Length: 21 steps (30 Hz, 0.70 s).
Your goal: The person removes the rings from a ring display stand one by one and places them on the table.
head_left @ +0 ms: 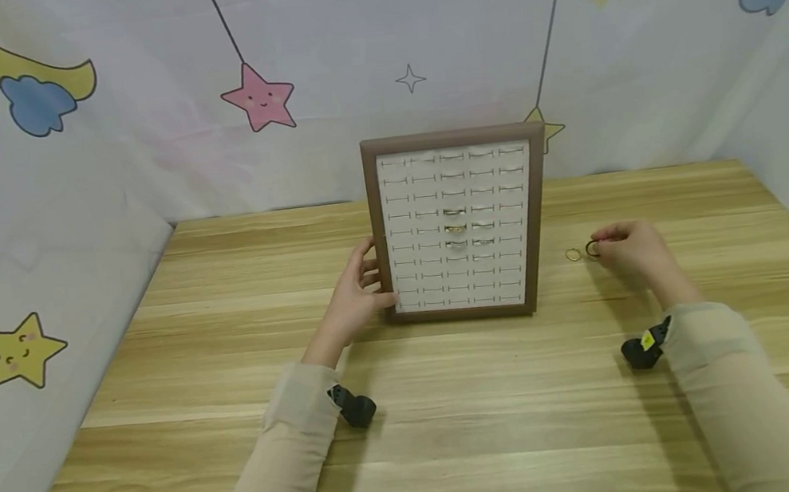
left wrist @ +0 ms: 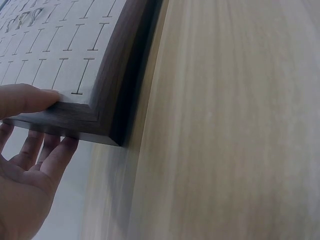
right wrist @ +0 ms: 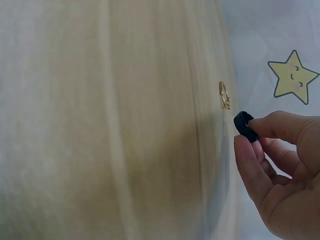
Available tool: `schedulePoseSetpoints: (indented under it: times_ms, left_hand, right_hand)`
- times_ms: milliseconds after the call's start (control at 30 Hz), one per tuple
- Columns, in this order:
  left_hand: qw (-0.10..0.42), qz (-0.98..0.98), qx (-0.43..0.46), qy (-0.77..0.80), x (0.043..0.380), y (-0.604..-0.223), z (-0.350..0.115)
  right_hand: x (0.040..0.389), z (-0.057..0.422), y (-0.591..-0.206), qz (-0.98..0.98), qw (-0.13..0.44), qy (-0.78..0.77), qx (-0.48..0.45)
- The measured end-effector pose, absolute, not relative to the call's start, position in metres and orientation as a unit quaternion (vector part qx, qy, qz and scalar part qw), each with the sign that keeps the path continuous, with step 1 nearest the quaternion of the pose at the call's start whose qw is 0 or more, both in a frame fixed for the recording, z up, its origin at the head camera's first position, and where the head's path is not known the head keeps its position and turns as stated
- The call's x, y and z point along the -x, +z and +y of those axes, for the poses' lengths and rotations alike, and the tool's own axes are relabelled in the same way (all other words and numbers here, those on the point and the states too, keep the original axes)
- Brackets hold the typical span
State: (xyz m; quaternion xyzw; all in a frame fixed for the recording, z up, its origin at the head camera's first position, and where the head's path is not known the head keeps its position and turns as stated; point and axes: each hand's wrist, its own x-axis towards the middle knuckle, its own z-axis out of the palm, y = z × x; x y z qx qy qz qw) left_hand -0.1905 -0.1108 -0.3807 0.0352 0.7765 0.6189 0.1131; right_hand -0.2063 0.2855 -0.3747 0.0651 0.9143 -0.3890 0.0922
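A ring display board (head_left: 464, 291) with a brown frame and slotted white face stands tilted back on the table; several rings sit in its middle slots. My left hand (head_left: 356, 294) holds its lower left edge. In the left wrist view the thumb (left wrist: 30, 99) lies on the front and the fingers (left wrist: 57, 155) are behind the frame. To the right of the board, my right hand (head_left: 636, 249) pinches a black ring (right wrist: 243, 127) between thumb and forefinger. A gold ring (head_left: 573, 255) lies on the table just left of that hand.
The wood-grain table (head_left: 414, 436) runs back to a white cloth backdrop (head_left: 336, 35) printed with stars, moons and clouds. Cloth also hangs along the left and right sides. A small black camera is strapped to each wrist.
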Motion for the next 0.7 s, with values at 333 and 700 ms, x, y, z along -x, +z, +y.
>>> schedulePoseSetpoints:
  times_ms: [333,700]
  left_hand:
    - [0.114,0.78,-0.036,0.614,0.1892,-0.3787,-0.1106]
    - [0.113,0.781,-0.036,0.614,0.1887,-0.3784,-0.1105]
  right_hand:
    - [0.2062,0.2854,-0.3808,0.921,0.088,-0.372,-0.071]
    - [0.2051,0.2863,-0.3787,0.919,0.073,-0.377,-0.087]
